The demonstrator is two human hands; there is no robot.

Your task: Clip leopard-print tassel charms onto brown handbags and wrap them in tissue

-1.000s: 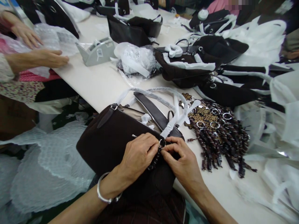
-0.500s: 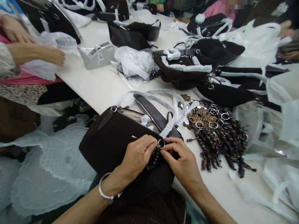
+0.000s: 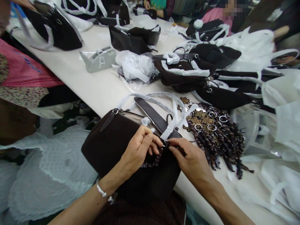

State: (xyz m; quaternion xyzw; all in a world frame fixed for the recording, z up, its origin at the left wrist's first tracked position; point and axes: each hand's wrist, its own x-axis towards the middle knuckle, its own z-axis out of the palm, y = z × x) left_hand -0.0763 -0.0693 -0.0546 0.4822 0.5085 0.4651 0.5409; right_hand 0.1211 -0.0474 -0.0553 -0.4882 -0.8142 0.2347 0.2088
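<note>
A dark brown handbag (image 3: 105, 143) rests in front of me at the table edge, its top unzipped and its handles (image 3: 161, 95) wrapped in white film. At its right handle end, my left hand (image 3: 140, 147) has its fingers curled around a bag charm (image 3: 150, 164) with a dark braided strap; most of the charm is hidden behind the fingers. My right hand (image 3: 189, 156) pinches with thumb and forefinger at the charm's metal ring (image 3: 165, 143), beside the handle fitting. The fingertips cover what exactly is held there.
To the right lies a pile of leopard-print charms (image 3: 211, 131) with rings and braided tassels. Beyond are more dark handbags (image 3: 187, 70), a tape dispenser (image 3: 99, 59) and a plastic-wrapped bundle (image 3: 138, 65). Bubble wrap (image 3: 51, 178) fills the lower left. Other people stand around the table (image 3: 77, 75).
My left hand has loosened its pinch at the ring, its fingers now curled over the charm. My right hand has shifted slightly right. The co-worker's hands at the left have left that spot.
</note>
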